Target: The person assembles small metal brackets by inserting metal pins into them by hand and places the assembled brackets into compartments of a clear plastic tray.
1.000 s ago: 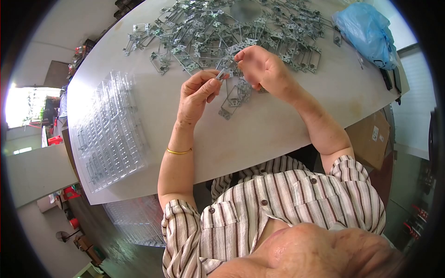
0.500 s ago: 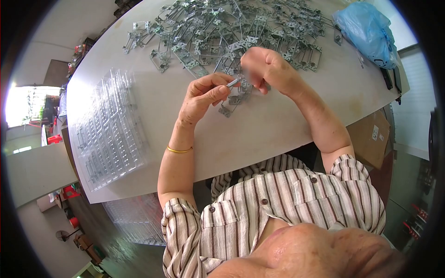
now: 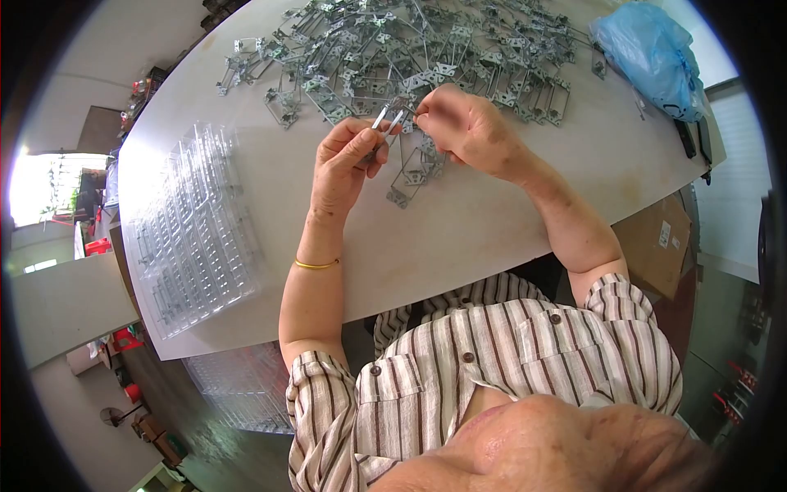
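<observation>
My left hand (image 3: 348, 160), at the near edge of the heap, pinches one end of a metal wire bracket (image 3: 387, 121). Two bright parallel arms of the bracket stick out from its fingers toward the right. My right hand (image 3: 471, 133) is closed, with its fingertips by the bracket's far end; what they grip is hidden. Just below the hands, a few loose brackets (image 3: 400, 197) of the same grey metal lie on the table. Beyond them spreads a large heap of tangled brackets (image 3: 361, 61).
On the white table (image 3: 369, 271), clear plastic trays (image 3: 197, 234) are stacked at the left. A blue plastic bag (image 3: 648, 53) sits at the far right, with a dark object (image 3: 683, 139) beside it. Below the table's right edge stands a cardboard box (image 3: 656, 246).
My left hand has turned and moved slightly left and up, bringing the bracket's two arms into view. The right fingertips have shifted left, nearer the bracket.
</observation>
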A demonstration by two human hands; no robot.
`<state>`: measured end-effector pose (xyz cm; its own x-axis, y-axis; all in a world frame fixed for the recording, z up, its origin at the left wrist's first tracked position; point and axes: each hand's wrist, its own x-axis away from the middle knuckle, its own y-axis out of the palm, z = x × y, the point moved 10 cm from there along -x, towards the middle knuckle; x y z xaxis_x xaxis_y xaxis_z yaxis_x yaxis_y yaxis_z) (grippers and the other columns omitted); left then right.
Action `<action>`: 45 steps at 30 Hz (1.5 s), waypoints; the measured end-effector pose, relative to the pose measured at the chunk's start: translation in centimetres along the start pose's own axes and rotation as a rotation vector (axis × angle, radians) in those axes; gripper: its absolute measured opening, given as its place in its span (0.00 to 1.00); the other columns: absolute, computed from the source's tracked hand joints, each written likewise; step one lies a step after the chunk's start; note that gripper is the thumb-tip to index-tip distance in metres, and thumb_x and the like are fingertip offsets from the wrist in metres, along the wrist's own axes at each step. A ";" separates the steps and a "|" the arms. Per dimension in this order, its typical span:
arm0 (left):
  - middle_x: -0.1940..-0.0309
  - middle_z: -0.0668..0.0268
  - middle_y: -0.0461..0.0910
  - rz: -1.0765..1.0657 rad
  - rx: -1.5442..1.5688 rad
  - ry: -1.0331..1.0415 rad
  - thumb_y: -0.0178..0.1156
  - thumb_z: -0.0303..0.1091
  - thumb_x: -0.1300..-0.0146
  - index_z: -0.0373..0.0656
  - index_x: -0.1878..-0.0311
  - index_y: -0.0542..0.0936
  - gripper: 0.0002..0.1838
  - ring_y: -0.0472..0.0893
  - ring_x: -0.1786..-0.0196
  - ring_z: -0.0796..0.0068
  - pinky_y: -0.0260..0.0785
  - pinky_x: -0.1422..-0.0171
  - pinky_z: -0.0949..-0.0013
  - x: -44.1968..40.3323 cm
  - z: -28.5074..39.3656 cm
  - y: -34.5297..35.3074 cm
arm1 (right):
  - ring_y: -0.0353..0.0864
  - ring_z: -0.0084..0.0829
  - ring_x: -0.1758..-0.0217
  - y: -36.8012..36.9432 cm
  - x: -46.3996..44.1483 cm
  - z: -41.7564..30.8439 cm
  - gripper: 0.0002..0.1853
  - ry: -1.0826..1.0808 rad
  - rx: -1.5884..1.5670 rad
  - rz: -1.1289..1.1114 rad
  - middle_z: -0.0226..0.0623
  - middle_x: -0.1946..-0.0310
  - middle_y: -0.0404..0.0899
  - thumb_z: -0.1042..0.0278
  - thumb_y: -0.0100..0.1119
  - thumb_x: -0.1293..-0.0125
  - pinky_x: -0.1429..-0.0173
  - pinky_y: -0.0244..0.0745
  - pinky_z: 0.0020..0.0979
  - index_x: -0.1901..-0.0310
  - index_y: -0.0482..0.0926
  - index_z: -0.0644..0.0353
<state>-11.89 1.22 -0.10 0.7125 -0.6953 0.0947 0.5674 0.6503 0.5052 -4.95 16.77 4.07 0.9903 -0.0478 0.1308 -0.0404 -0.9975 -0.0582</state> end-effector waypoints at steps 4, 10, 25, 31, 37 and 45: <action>0.53 0.53 0.87 -0.010 -0.033 0.013 0.63 0.34 0.23 0.36 0.54 0.84 0.10 0.75 0.68 0.83 0.64 0.69 0.78 0.0 -0.1 0.2 | 0.75 0.13 0.77 -0.1 0.1 0.2 0.09 0.067 -0.010 0.020 0.25 0.76 0.79 0.64 0.60 0.22 0.73 0.71 0.20 0.52 0.81 0.62; 0.67 0.66 0.83 -0.035 -0.110 0.027 0.62 0.35 0.23 0.35 0.50 0.86 0.12 0.73 0.68 0.85 0.62 0.69 0.78 0.1 0.0 0.4 | 0.77 0.15 0.78 0.2 0.1 0.5 0.11 0.093 -0.077 -0.019 0.27 0.75 0.80 0.63 0.60 0.21 0.73 0.74 0.21 0.52 0.81 0.63; 0.54 0.62 0.86 -0.065 -0.195 0.041 0.69 0.31 0.29 0.35 0.55 0.86 0.09 0.76 0.67 0.83 0.67 0.66 0.78 0.4 0.2 1.2 | 0.82 0.18 0.76 0.3 -0.1 1.1 0.11 0.102 -0.176 0.007 0.30 0.73 0.83 0.63 0.60 0.20 0.73 0.78 0.23 0.53 0.80 0.65; 0.51 0.59 0.87 -0.042 -0.190 0.062 0.67 0.31 0.27 0.36 0.55 0.87 0.07 0.78 0.64 0.81 0.70 0.64 0.77 0.5 0.4 1.3 | 0.80 0.18 0.77 0.4 0.0 0.6 0.10 0.070 -0.142 -0.032 0.30 0.74 0.82 0.65 0.60 0.21 0.74 0.76 0.23 0.55 0.80 0.64; 0.49 0.52 0.86 0.031 -0.233 0.061 0.63 0.33 0.24 0.34 0.51 0.85 0.11 0.80 0.63 0.79 0.69 0.64 0.76 0.3 -0.1 -0.3 | 0.75 0.15 0.79 0.0 0.2 0.3 0.09 0.079 -0.055 -0.080 0.27 0.75 0.80 0.65 0.59 0.22 0.75 0.70 0.21 0.58 0.79 0.62; 0.51 0.50 0.87 -0.077 -0.052 0.002 0.62 0.34 0.23 0.33 0.52 0.83 0.12 0.81 0.66 0.78 0.72 0.69 0.75 0.4 -0.2 1.3 | 0.83 0.16 0.67 -1.8 -0.2 -1.1 0.09 -0.223 -0.103 0.158 0.26 0.69 0.83 0.63 0.61 0.21 0.67 0.78 0.21 0.51 0.80 0.59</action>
<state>-10.83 1.86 0.44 0.6666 -0.7434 0.0551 0.6416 0.6098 0.4654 -5.26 18.47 5.18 0.9751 -0.2014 -0.0930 -0.1983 -0.9792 0.0418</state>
